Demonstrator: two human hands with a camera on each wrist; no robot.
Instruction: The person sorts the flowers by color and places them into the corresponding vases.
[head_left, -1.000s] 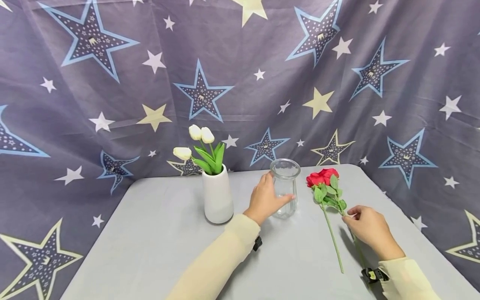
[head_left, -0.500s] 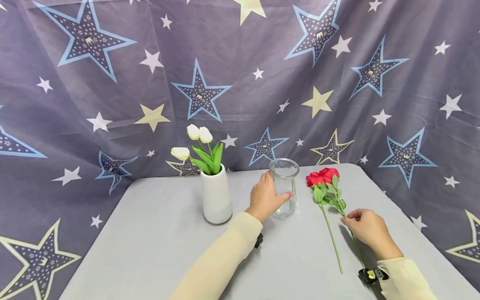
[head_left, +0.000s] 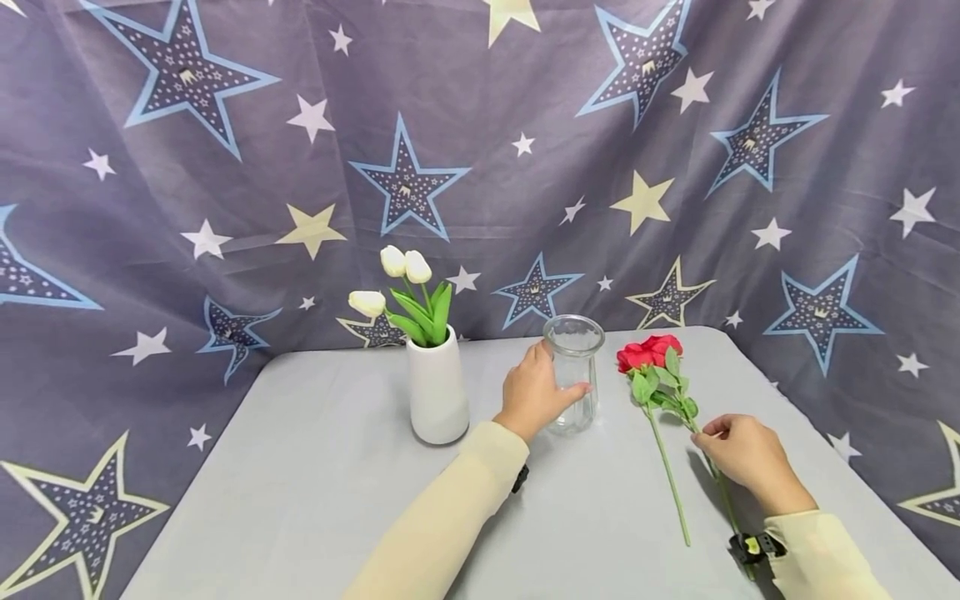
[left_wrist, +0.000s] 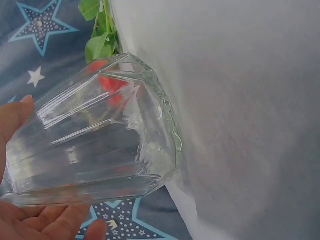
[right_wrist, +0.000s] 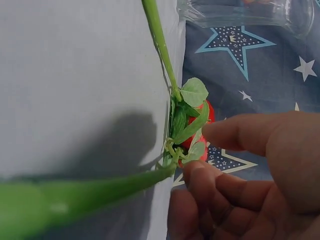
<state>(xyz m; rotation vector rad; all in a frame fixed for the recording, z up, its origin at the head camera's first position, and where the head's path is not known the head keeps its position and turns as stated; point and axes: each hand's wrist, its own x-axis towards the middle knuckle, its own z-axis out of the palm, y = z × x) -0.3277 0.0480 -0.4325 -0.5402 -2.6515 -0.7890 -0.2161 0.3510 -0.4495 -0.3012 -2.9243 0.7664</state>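
Observation:
In the head view my left hand (head_left: 536, 393) holds a clear glass vase (head_left: 576, 371) standing upright on the table. The left wrist view shows the thumb on one side of the glass vase (left_wrist: 100, 135) and the other fingers on the opposite side. My right hand (head_left: 746, 458) is at the stem of the right-hand red rose (head_left: 666, 346), which lies on the table. In the right wrist view a gap shows between thumb and forefinger, with the green stem (right_wrist: 115, 187) just beside the fingertips. A second red rose (head_left: 636, 358) lies to its left.
A white vase (head_left: 438, 396) holding several green leaves and white tulips (head_left: 405, 265) stands left of the glass vase. Everything is on a grey cloth-covered table (head_left: 315, 483). A star-patterned curtain (head_left: 480, 125) hangs behind it and along the sides.
The view shifts slightly as the head moves. Both hands keep nearly the same places, the left at the glass vase and the right at the rose stem.

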